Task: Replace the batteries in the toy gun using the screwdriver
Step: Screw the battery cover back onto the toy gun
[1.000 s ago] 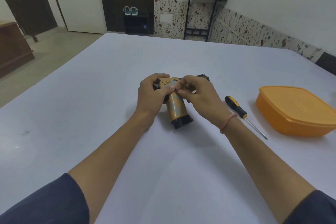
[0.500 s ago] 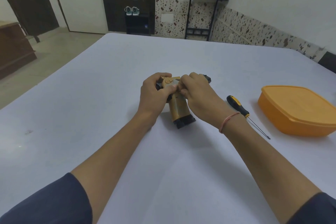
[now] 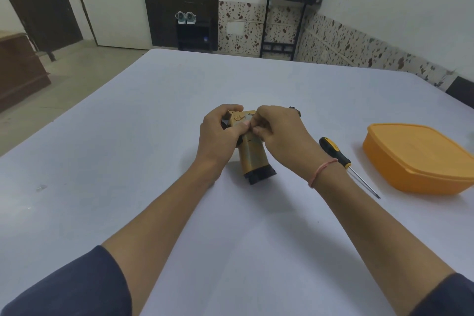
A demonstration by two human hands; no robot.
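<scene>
A tan and black toy gun [image 3: 252, 155] lies on the white table [image 3: 128, 148], its grip pointing towards me. My left hand [image 3: 218, 139] grips the gun's body from the left, thumb pressed on its side. My right hand [image 3: 280, 136] rests over the right part of the gun, fingertips pinched together on the gun's side next to my left thumb; what they pinch is too small to tell. The barrel end is mostly hidden under my right hand. The screwdriver [image 3: 336, 154], yellow and black handle, lies loose on the table just right of my right wrist.
An orange lidded plastic box [image 3: 420, 159] stands at the right of the table, just beyond the screwdriver's tip. The table's left edge drops to the floor. A wall runs behind the far edge.
My hands have stayed on the gun. My right fingertips have closed in a little tighter against my left thumb on the gun's side. The screwdriver and box have not moved.
</scene>
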